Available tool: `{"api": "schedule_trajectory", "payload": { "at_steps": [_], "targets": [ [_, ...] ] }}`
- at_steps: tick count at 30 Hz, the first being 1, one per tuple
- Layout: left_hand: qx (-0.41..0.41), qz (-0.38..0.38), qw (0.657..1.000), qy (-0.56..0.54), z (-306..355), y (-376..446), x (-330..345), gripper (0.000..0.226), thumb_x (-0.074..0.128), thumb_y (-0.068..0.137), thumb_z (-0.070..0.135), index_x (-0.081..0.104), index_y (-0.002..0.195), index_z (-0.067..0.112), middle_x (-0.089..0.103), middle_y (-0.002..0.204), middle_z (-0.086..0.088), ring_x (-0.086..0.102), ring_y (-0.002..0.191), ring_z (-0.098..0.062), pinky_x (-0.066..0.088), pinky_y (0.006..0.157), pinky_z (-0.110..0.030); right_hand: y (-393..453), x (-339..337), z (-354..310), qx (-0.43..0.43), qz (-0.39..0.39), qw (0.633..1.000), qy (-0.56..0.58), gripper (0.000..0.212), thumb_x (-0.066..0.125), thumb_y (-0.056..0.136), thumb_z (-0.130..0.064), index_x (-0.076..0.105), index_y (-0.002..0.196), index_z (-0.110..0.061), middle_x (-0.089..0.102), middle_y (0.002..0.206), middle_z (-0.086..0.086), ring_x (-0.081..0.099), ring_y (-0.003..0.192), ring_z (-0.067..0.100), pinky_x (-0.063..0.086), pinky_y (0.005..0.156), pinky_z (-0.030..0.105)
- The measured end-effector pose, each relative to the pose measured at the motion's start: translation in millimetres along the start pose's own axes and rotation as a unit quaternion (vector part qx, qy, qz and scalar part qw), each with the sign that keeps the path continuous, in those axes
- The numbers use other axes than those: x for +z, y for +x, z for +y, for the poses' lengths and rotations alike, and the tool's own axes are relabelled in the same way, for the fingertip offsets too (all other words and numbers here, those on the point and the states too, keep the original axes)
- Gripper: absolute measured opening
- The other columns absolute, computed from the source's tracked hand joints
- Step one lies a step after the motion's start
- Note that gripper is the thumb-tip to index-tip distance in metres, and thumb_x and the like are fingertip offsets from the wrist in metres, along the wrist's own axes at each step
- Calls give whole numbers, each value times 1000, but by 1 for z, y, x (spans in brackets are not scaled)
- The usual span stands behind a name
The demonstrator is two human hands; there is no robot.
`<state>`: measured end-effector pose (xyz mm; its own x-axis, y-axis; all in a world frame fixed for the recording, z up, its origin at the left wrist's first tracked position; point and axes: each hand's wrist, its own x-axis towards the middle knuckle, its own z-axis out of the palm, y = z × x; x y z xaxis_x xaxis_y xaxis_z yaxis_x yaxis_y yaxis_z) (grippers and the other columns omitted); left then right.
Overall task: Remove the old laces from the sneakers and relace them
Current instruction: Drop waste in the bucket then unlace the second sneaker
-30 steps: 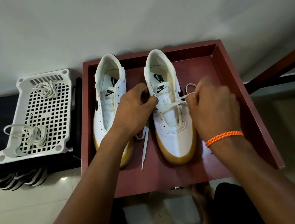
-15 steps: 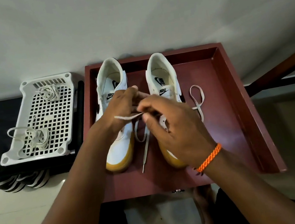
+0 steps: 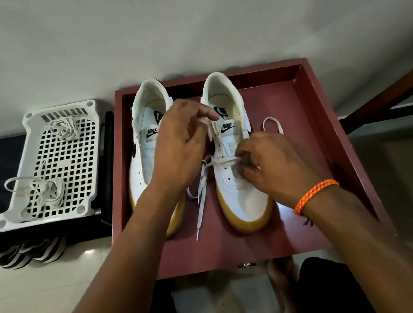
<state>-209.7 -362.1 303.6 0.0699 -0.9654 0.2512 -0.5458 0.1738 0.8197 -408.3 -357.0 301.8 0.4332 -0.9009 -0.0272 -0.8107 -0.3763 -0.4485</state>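
Observation:
Two white sneakers with gum soles stand side by side in a dark red tray (image 3: 335, 151), toes toward me. My left hand (image 3: 179, 147) hovers over the left sneaker (image 3: 147, 166); its thumb and forefinger pinch the eyelet flap by the tongue of the right sneaker (image 3: 245, 199). My right hand (image 3: 272, 164) pinches the white lace (image 3: 218, 162) where it crosses the lowest eyelets. One lace tail hangs down between the two shoes. The other end lies in a loop on the tray to the right.
A white perforated basket (image 3: 30, 120) on a black shelf at the left holds two bundles of loose laces (image 3: 42, 193). Striped shoes (image 3: 25, 255) sit under the shelf. A dark wooden rail (image 3: 394, 92) runs at the right. The wall stands right behind the tray.
My right hand has moved back right, from in front of the left hand to the right sneaker's lower eyelets, where the lace is drawn across. My left hand shifted toward that sneaker's tongue.

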Motion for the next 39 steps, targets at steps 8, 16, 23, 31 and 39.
{"api": "schedule_trajectory", "payload": {
  "at_steps": [8, 16, 23, 31, 39],
  "targets": [
    [2, -174, 983, -65, 16, -14, 18, 40, 41, 111, 37, 66, 142, 29, 65, 129, 11, 51, 134, -18, 43, 116, -35, -2, -32, -4, -23, 54, 965, 254, 14, 77, 92, -16, 75, 79, -12, 68, 62, 2, 63, 54, 23, 49, 53, 39],
    [-76, -170, 958, -219, 12, -2, 0, 31, 50, 113, 16, 74, 127, 1, 63, 78, -6, 53, 72, -9, 47, 78, -23, 4, -44, 8, 105, 153, 846, 499, 4, 74, 93, -1, 77, 95, 2, 66, 65, 9, 56, 49, 17, 47, 43, 28],
    [-166, -159, 961, -155, 2, 1, -9, 24, 58, 110, 14, 81, 113, 8, 78, 95, -22, 58, 64, -22, 51, 59, -26, 5, -41, 38, 220, 345, 851, 329, 17, 73, 95, -15, 74, 80, -21, 68, 61, 3, 64, 47, 17, 58, 51, 38],
    [-115, -103, 974, -164, 26, -3, -22, 11, 75, 98, 6, 83, 105, 7, 78, 78, -13, 74, 71, -26, 61, 66, -32, 8, -12, -20, -2, 114, 968, 226, 16, 69, 88, -17, 71, 104, -18, 67, 98, -6, 68, 85, 12, 58, 74, 39],
    [-123, -26, 960, -250, 30, -27, -29, 9, 82, 91, 11, 79, 94, 3, 75, 82, -18, 68, 65, -28, 54, 60, -35, 9, -5, -44, -11, 156, 952, 262, 27, 68, 99, -26, 69, 78, -9, 70, 67, 4, 68, 58, 20, 54, 57, 45]
  ]
}}
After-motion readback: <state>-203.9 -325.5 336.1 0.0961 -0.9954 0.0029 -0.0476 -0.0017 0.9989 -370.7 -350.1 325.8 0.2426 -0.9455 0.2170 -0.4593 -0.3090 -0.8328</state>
